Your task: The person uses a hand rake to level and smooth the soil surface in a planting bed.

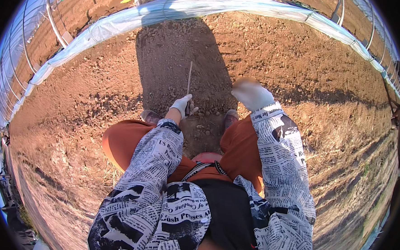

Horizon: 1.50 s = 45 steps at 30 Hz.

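My left hand (180, 106) wears a white glove and is shut on the dark handle (187, 109) of a long thin tool. Its narrow, pale, straight shaft (190, 77) points away from me over the shaded soil; whether it is a blade or a rod, I cannot tell. My right hand (257, 95), also in a white glove, hangs above the ground to the right, beyond my right knee. Its finger end is brown and blurred, so how the fingers lie is unclear. Small stones and clods cover the soil (169, 65) before me.
Across the front runs a long bundle of clear plastic film (226, 5), with curved metal hoops (54, 19) rising behind it. My shoes (151, 116) stand apart on the soil. Part of a red object (206, 157) shows between my thighs. Dry straw lies at the right.
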Each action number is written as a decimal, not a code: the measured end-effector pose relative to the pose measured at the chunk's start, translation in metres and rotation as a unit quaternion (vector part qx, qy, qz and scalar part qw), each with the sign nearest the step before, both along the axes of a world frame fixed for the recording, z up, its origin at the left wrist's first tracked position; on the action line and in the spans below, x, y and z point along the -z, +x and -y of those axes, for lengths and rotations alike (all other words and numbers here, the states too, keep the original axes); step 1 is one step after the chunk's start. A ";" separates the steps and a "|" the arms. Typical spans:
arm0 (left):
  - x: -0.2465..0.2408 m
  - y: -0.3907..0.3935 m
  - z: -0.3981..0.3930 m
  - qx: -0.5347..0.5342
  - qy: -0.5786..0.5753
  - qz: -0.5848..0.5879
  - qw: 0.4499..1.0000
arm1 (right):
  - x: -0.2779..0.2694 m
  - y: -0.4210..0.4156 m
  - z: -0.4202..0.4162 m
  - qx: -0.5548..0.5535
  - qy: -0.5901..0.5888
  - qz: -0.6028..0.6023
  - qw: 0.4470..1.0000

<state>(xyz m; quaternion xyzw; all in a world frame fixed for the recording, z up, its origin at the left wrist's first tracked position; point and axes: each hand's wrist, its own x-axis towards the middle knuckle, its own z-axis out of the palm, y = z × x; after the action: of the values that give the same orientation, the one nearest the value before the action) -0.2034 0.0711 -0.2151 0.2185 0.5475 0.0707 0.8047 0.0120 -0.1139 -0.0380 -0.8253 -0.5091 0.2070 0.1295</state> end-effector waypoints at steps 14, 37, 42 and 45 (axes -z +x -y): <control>0.013 0.039 0.004 0.162 0.375 -0.157 0.899 | -0.031 -0.032 -0.038 -0.004 -0.101 -0.010 0.995; 0.083 0.119 -0.047 0.333 0.250 -0.199 0.887 | -0.027 -0.025 -0.075 -0.074 -0.090 -0.031 0.993; 0.004 0.139 -0.121 0.440 0.250 -0.147 0.850 | -0.028 -0.030 -0.072 -0.068 -0.074 -0.012 0.995; -0.037 0.136 -0.194 0.494 0.401 -0.158 0.755 | -0.030 -0.034 -0.074 -0.088 -0.045 -0.032 0.995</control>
<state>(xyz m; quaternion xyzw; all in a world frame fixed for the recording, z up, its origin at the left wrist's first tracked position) -0.0671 0.2656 -0.1782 0.7694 0.4041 -0.1585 0.4686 -0.0216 -0.0397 -0.0076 -0.7755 -0.5651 0.2667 0.0895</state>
